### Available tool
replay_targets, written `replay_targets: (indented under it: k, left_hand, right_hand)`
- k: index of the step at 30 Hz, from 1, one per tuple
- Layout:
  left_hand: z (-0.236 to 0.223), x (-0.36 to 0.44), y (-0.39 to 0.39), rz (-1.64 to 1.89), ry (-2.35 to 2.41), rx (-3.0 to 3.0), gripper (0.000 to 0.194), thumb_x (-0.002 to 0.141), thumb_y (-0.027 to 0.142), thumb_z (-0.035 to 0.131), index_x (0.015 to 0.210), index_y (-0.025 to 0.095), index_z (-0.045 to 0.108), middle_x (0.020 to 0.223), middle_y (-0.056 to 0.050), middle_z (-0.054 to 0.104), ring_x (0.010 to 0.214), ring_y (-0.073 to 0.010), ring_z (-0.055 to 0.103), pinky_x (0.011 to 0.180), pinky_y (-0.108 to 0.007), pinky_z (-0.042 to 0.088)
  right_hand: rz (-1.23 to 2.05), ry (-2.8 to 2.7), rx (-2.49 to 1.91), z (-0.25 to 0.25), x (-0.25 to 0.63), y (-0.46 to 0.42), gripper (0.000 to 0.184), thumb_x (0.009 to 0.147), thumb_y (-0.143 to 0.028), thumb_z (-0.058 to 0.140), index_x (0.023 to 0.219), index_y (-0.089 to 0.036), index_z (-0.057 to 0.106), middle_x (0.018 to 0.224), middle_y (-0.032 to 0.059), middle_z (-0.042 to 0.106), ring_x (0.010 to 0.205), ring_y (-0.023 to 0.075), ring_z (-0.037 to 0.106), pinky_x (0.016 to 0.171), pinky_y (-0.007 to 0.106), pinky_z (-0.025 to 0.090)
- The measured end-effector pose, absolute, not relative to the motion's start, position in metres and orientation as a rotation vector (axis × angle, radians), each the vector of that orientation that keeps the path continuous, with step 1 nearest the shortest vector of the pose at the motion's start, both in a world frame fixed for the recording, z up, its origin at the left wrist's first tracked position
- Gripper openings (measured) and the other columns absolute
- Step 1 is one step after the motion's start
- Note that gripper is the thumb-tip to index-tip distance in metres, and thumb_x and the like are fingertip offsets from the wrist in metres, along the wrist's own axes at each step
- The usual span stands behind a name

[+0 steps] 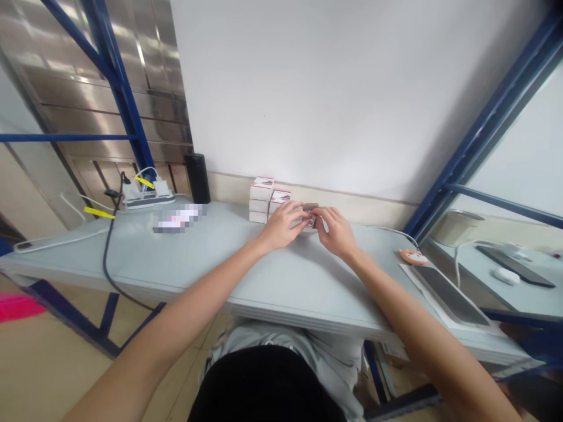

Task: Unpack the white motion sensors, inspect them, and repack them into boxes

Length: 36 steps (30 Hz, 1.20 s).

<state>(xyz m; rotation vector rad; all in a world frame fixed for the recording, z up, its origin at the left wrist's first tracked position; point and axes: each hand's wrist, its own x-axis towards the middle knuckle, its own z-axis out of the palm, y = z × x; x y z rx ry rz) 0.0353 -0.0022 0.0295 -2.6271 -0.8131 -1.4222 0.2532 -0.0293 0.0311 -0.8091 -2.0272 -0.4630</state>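
Observation:
Both my hands meet above the middle of the table, at a small box (309, 229) whose pale lower part shows between the fingers. A grey-brown flap or lid (310, 206) stands up at its back. My left hand (284, 225) is closed on the box's left side, thumb and fingers at its top. From the right, my right hand (336, 231) pinches at the box's top edge. Something small and shiny shows between the fingertips, too small to name. Beside my left hand, small white boxes (261, 196) with red-edged printed tops are stacked against the wall.
A black cylinder (197, 179) and a power strip (149, 199) with cables stand at the back left, near a pixelated item (179, 218). At the right lie a dark tablet-like device (451, 295) and an orange-and-white object (413, 257). Blue posts (475, 126) frame the table.

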Motion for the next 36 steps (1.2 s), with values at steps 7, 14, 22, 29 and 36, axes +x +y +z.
replay_targets:
  k: [7,14,22,29,36]
  left_hand:
    - [0.03,0.036,-0.005,-1.447,-0.808,-2.579,0.019,0.104,0.034,0.061,0.111,0.025,0.076,0.138,-0.01,0.065,0.133,-0.026,0.059,0.119,-0.05,0.047]
    - [0.032,0.036,-0.006,-1.374,-0.808,-2.556,0.023,0.104,0.039,0.062,0.117,0.026,0.077,0.15,-0.011,0.06,0.142,-0.0281,0.054,0.122,-0.054,0.045]
    - [0.032,0.035,-0.008,-1.251,-0.798,-2.62,0.024,0.102,0.037,0.065,0.117,0.026,0.081,0.159,-0.011,0.051,0.148,-0.0318,0.045,0.125,-0.059,0.042]
    - [0.032,0.036,-0.011,-1.349,-0.827,-2.538,0.024,0.103,0.038,0.063,0.115,0.026,0.08,0.153,-0.011,0.055,0.146,-0.0308,0.045,0.125,-0.057,0.042]
    - [0.035,0.045,-0.016,-1.729,-0.967,-2.342,0.025,0.105,0.045,0.061,0.111,0.027,0.078,0.146,-0.01,0.057,0.138,-0.0275,0.05,0.123,-0.051,0.044]
  right_hand:
    - [-0.393,-2.09,-0.837,0.034,0.253,-0.031,0.036,0.105,-0.015,0.044,0.134,-0.028,0.061,0.127,0.01,0.074,0.115,0.0299,0.067,0.097,0.047,0.056]
    - [-0.298,-2.034,-0.852,0.034,0.253,-0.032,0.033,0.104,-0.017,0.047,0.131,-0.03,0.062,0.124,0.0077,0.075,0.114,0.0295,0.068,0.093,0.047,0.058]
    - [-0.294,-2.046,-0.809,0.031,0.253,-0.03,0.033,0.101,-0.013,0.052,0.127,-0.029,0.064,0.125,0.0055,0.077,0.114,0.0278,0.069,0.097,0.047,0.059]
    - [-0.243,-2.002,-0.838,0.029,0.252,-0.029,0.032,0.102,-0.016,0.051,0.128,-0.03,0.065,0.128,0.0064,0.076,0.114,0.028,0.069,0.093,0.048,0.061]
    - [-0.106,-1.984,-0.873,0.028,0.257,-0.024,0.047,0.101,-0.015,0.049,0.143,-0.033,0.057,0.138,0.006,0.072,0.118,0.0269,0.068,0.092,0.047,0.062]
